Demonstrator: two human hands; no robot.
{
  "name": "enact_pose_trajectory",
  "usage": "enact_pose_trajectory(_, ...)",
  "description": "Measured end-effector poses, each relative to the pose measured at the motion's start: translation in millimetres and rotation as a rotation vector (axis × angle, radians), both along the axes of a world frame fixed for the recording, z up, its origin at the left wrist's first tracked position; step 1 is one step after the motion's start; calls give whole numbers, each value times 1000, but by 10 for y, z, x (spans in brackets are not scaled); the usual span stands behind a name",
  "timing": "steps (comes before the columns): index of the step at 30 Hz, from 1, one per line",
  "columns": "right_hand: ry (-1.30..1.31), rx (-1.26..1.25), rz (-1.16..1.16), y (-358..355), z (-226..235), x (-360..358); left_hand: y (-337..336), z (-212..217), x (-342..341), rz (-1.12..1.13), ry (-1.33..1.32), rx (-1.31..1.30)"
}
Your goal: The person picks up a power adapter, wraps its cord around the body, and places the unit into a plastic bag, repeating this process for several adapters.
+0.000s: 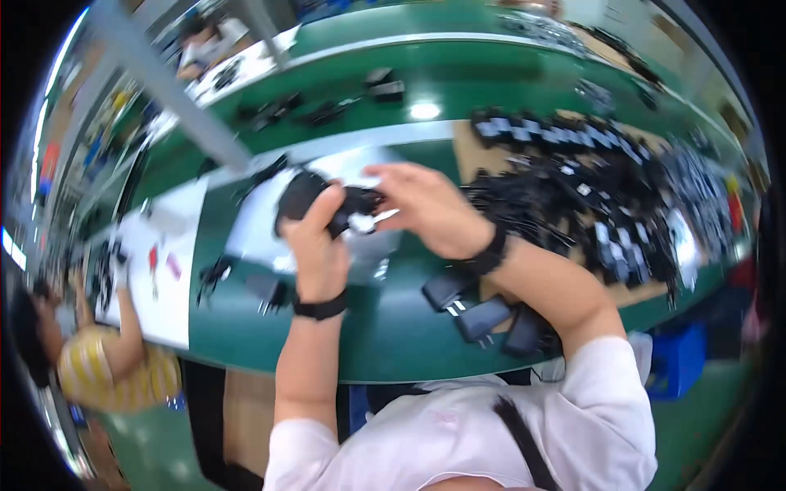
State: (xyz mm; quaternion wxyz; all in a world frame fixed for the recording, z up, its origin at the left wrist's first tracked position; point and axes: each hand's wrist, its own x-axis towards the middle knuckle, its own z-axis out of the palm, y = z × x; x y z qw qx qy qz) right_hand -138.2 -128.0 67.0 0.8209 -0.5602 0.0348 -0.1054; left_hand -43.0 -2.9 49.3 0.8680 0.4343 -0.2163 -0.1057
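Note:
My left hand (318, 245) is closed round a black bundle (304, 192) that looks like a power adapter with its cable wound up. Its thumb lies across the top of the bundle. My right hand (430, 211) meets the bundle's right side, fingers bent in on the dark cable part there; motion blur hides exactly what they pinch. A small white piece (362, 222), perhaps a tag or tie, shows between the two hands. Beneath them a clear plastic sheet or bag (258, 225) lies on the green table (377, 327).
Black plug adapters (483, 317) lie by my right forearm, and another adapter (266, 289) by my left wrist. Cables and adapters are heaped on cardboard (468, 155) at right. A grey post (176, 90) rises at far left. A co-worker (115, 360) sits at left, another person (209, 45) beyond.

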Motion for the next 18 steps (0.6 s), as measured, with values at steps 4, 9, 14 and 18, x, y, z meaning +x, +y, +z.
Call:
enact_pose_trajectory(4,-149,-303,-27,-93,-116,107,-32,-104,6,-75,180,19)
enact_pose_trajectory(9,-179,-768,32,57,-271,171,-15,-213,-159,-131,123,32)
enact_pose_trajectory(14,-243,-757,-158,185,-308,87,-8,-227,-212,-193,96,-11)
enact_pose_trajectory(18,-208,-717,-264,113,-399,143,-74,-355,-68,-220,66,86)
